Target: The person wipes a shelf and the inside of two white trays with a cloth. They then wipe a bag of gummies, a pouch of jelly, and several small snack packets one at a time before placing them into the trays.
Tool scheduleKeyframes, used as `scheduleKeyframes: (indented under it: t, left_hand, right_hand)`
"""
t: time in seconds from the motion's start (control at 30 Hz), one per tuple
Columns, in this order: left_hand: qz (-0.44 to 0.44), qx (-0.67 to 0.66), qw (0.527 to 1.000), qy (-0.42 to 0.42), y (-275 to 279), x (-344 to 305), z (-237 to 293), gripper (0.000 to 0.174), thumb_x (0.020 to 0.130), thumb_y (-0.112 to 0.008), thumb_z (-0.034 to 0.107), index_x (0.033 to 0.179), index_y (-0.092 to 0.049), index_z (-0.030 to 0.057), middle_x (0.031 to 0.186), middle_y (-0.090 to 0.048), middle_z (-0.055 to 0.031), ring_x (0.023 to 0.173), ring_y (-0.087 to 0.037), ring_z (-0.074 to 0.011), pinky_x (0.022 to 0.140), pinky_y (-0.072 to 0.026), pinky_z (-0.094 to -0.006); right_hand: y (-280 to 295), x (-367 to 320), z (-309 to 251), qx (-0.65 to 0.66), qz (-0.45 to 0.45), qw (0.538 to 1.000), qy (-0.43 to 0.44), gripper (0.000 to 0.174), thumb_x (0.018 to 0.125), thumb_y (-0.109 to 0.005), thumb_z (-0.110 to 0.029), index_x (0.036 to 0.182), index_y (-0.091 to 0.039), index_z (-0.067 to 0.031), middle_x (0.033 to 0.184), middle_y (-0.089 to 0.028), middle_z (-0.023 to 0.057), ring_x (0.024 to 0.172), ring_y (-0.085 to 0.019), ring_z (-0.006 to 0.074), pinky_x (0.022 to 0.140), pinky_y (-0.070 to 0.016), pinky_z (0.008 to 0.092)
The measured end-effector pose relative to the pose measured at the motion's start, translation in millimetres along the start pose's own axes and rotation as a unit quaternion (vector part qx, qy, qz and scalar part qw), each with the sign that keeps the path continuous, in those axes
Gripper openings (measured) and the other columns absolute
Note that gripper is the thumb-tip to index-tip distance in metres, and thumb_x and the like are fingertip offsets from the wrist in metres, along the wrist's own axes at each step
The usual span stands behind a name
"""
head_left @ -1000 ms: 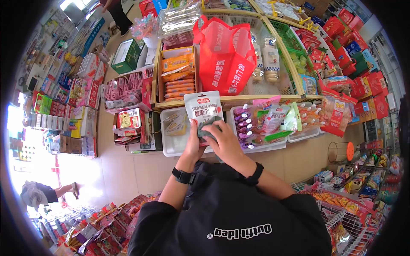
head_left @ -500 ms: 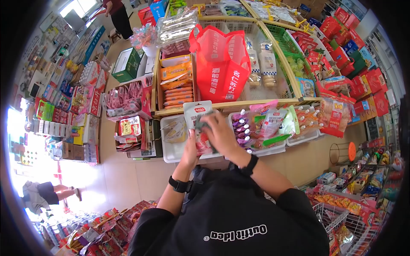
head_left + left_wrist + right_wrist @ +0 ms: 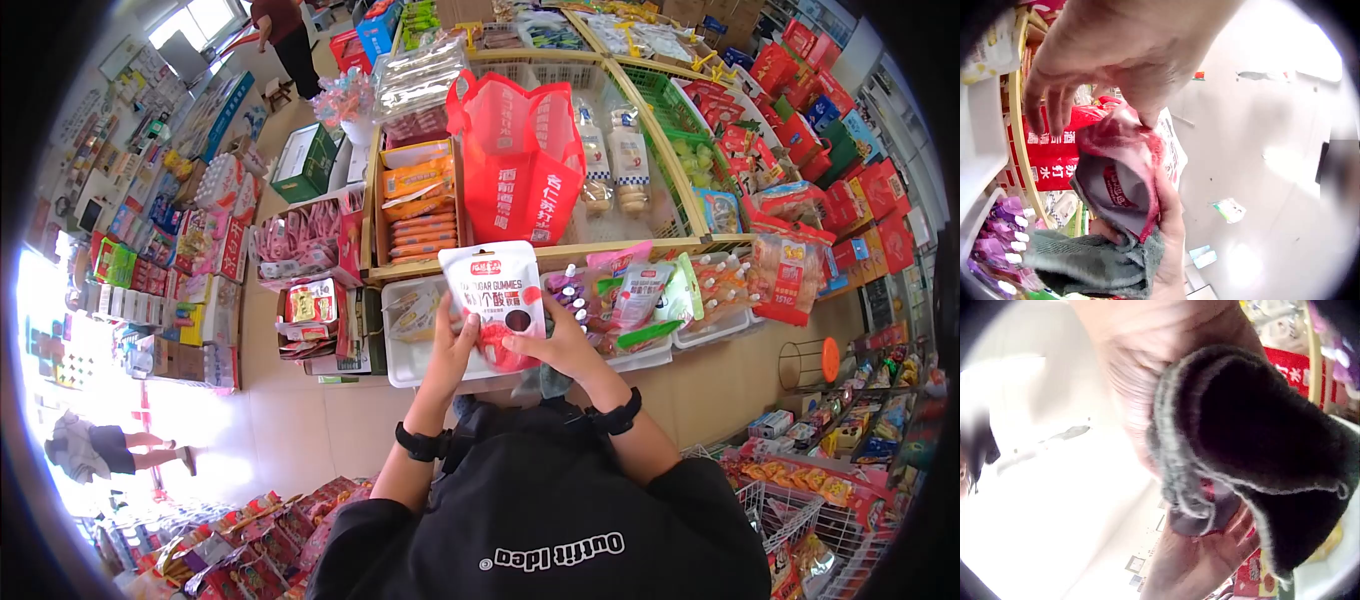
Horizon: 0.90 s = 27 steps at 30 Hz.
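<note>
- The head camera sits above the person and looks steeply down and forward. Its view is wide and bowed at the edges, taking in the left hand (image 3: pixel 455 345), the right hand (image 3: pixel 560 345), the shelves (image 3: pixel 405 268) beyond and the floor (image 3: pixel 300 400).
- The left wrist camera looks out from under that hand along its fingers (image 3: pixel 1054 112). It is very near the pouch (image 3: pixel 1119 181) and the cloth (image 3: pixel 1091 265).
- The right wrist camera is closer still, and the blurred cloth fills much of the frame.
- All three views share the cloth and the red bag (image 3: pixel 520 150). The pouch shows plainly from the head and the left wrist.
</note>
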State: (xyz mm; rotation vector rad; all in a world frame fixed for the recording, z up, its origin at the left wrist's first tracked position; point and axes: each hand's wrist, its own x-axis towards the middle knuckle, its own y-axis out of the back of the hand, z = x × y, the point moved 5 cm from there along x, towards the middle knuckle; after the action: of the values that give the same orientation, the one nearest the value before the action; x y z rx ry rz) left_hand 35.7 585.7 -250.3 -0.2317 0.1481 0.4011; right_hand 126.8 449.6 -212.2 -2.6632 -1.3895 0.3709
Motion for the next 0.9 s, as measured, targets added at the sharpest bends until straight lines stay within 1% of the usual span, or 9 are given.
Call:
scheduleKeyframes:
  t: [0.07,0.1,0.17,0.23,0.37,0.57,0.7,0.8,0.9]
  left_hand:
    - [-0.001,0.062,0.990,-0.125,-11.1,-3.3,18.5,0.071,0.096,-0.051,0.035,0.150,-0.015,0.0047,0.138,-0.036,-0.0144,0.120,-0.045,-0.0201,0.094,-0.0444,-0.0308]
    - [-0.002,0.062,0.990,-0.125,-18.8,-2.9,11.9,0.071,0.096,-0.051,0.035,0.150,-0.015,0.0047,0.138,-0.036,-0.0144,0.120,-0.045,-0.0201,0.094,-0.0444,-0.0308]
    - [0.000,-0.095,0.991,-0.093,-28.4,-2.4,-9.1,0.071,0.094,-0.053,0.042,0.146,-0.024,0.0032,0.131,-0.045,-0.0152,0.115,-0.050,-0.0182,0.089,-0.0480,-0.0317]
    - [0.009,-0.268,0.955,0.124,-31.1,-6.0,-7.2,0.056,0.096,-0.046,0.053,0.125,-0.047,0.0042,0.108,-0.060,-0.0087,0.099,-0.061,-0.0167,0.079,-0.0533,-0.0319]
    - [-0.014,-0.250,0.965,0.080,-31.2,-4.5,-6.6,0.054,0.100,-0.035,0.049,0.128,-0.046,0.0039,0.115,-0.058,-0.0102,0.105,-0.060,-0.0184,0.088,-0.0517,-0.0337]
    - [-0.018,-0.270,0.958,0.098,-34.5,-16.7,3.8,0.064,0.100,-0.025,0.055,0.137,-0.038,0.0043,0.132,-0.050,-0.0119,0.113,-0.057,-0.0217,0.094,-0.0500,-0.0372]
    - [0.024,-0.273,0.957,0.098,-18.2,-7.4,2.0,0.073,0.097,-0.021,0.063,0.133,-0.046,0.0048,0.123,-0.058,-0.0115,0.108,-0.060,-0.0224,0.089,-0.0525,-0.0362]
    - [0.033,-0.244,0.960,0.131,-18.9,-6.8,-9.7,0.073,0.097,-0.025,0.062,0.132,-0.047,0.0018,0.119,-0.060,-0.0129,0.106,-0.061,-0.0233,0.087,-0.0535,-0.0370]
    - [-0.017,-0.230,0.965,0.129,-20.3,-11.8,-16.0,0.071,0.099,-0.027,0.058,0.134,-0.043,-0.0009,0.122,-0.059,-0.0144,0.110,-0.060,-0.0239,0.092,-0.0515,-0.0368]
  right_hand:
    - [6.4,-6.6,-17.5,-0.256,0.131,0.957,0.028,0.063,0.074,-0.079,-0.028,0.124,-0.051,-0.0036,0.115,-0.061,0.0159,0.109,-0.059,0.0263,0.092,-0.0458,0.0350]
    - [2.8,-7.3,-15.0,-0.256,0.132,0.957,0.028,0.063,0.074,-0.079,-0.028,0.124,-0.051,-0.0036,0.115,-0.061,0.0159,0.109,-0.059,0.0263,0.092,-0.0458,0.0350]
    - [-17.1,-13.7,-20.7,-0.326,0.125,0.921,0.175,0.056,0.077,-0.076,-0.028,0.121,-0.051,-0.0042,0.112,-0.057,0.0191,0.104,-0.059,0.0329,0.089,-0.0468,0.0378]
    - [-35.2,-22.7,-24.7,-0.326,0.095,0.917,0.207,0.042,0.085,-0.066,-0.027,0.119,-0.052,-0.0055,0.107,-0.056,0.0167,0.097,-0.059,0.0357,0.082,-0.0483,0.0398]
    - [-39.1,-14.5,-29.8,-0.447,0.127,0.848,0.255,0.028,0.085,-0.067,-0.020,0.110,-0.057,-0.0095,0.098,-0.059,0.0114,0.085,-0.062,0.0340,0.066,-0.0504,0.0400]
    - [-11.8,17.4,-28.1,-0.441,0.260,0.820,0.256,0.026,0.086,-0.065,-0.022,0.107,-0.056,-0.0089,0.093,-0.059,0.0125,0.083,-0.062,0.0341,0.063,-0.0503,0.0414]
    - [-53.1,-15.0,-10.6,-0.503,0.087,0.807,0.297,0.027,0.084,-0.067,-0.020,0.107,-0.057,-0.0133,0.089,-0.055,0.0092,0.077,-0.062,0.0301,0.058,-0.0494,0.0397]
    - [-47.4,-7.9,-10.8,-0.522,0.081,0.798,0.291,0.026,0.084,-0.068,-0.020,0.107,-0.057,-0.0142,0.086,-0.054,0.0090,0.075,-0.062,0.0288,0.056,-0.0490,0.0391]
    - [-3.9,33.1,-19.4,-0.538,0.255,0.774,0.216,0.024,0.087,-0.064,-0.024,0.107,-0.057,-0.0125,0.090,-0.058,0.0117,0.077,-0.062,0.0328,0.058,-0.0490,0.0424]
